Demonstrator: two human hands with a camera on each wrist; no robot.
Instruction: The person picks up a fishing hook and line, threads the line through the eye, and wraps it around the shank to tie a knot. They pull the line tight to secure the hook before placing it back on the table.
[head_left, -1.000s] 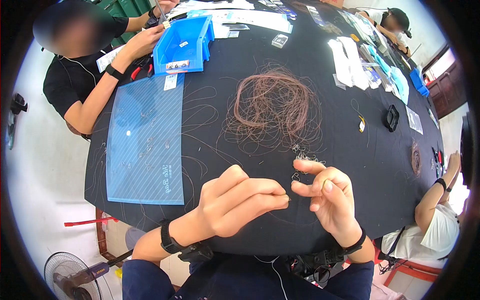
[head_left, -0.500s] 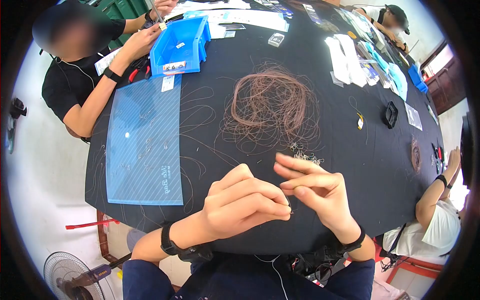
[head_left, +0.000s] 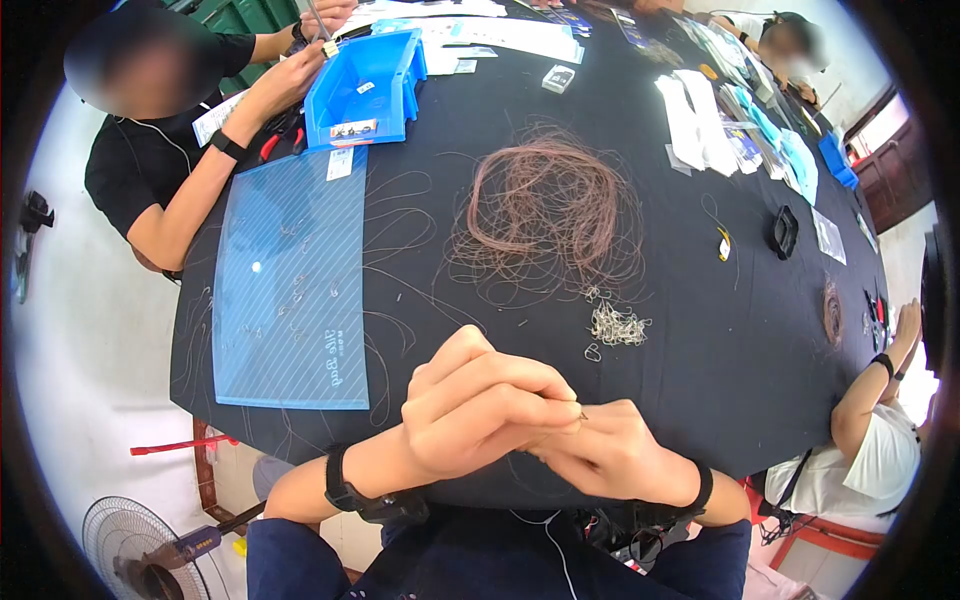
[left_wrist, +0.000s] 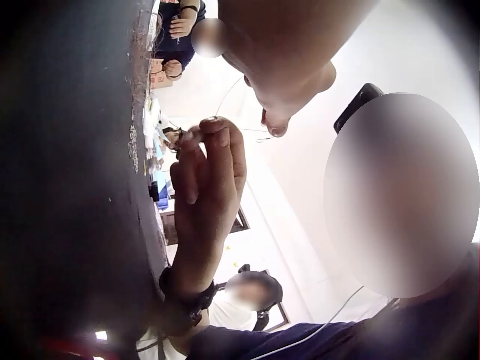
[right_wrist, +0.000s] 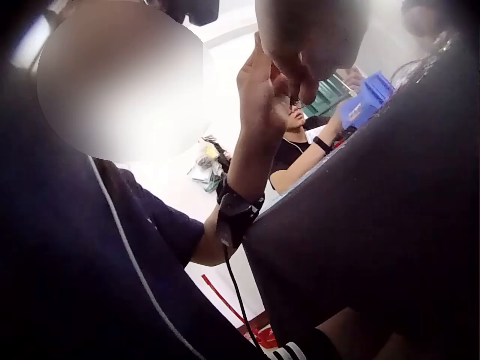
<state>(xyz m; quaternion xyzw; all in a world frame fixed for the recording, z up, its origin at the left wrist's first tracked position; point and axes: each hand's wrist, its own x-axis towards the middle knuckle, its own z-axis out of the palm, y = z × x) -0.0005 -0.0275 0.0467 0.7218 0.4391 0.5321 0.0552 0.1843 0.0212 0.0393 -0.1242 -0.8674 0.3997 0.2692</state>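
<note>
Just over the table's near edge, my left hand point(head_left: 490, 405) pinches a small fish hook point(left_wrist: 262, 139) between thumb and fingertips; its bent end pokes out below them in the left wrist view. My right hand point(head_left: 615, 450) sits close beside it, lower and partly behind the left fingers in the head view. Its thumb and fingers pinch a thin fishing line point(left_wrist: 227, 97), which arcs up toward the left hand. Beyond the hands lies a small heap of silver fish hooks point(head_left: 620, 325), and behind that a loose tangled coil of brown line point(head_left: 545, 215).
A clear blue file bag point(head_left: 285, 360) with several hooks and trailing lines lies to the left. Behind it stands a blue bin point(head_left: 400, 115), beside a seated person's arm point(head_left: 190, 205). White packets point(head_left: 695, 125), a black tray point(head_left: 783, 233) and a smaller line coil point(head_left: 832, 312) lie right.
My right hand has swung down and inward from raised, spread fingers to a pinch beside the left hand. The left hand has barely moved. The hook heap now shows fully.
</note>
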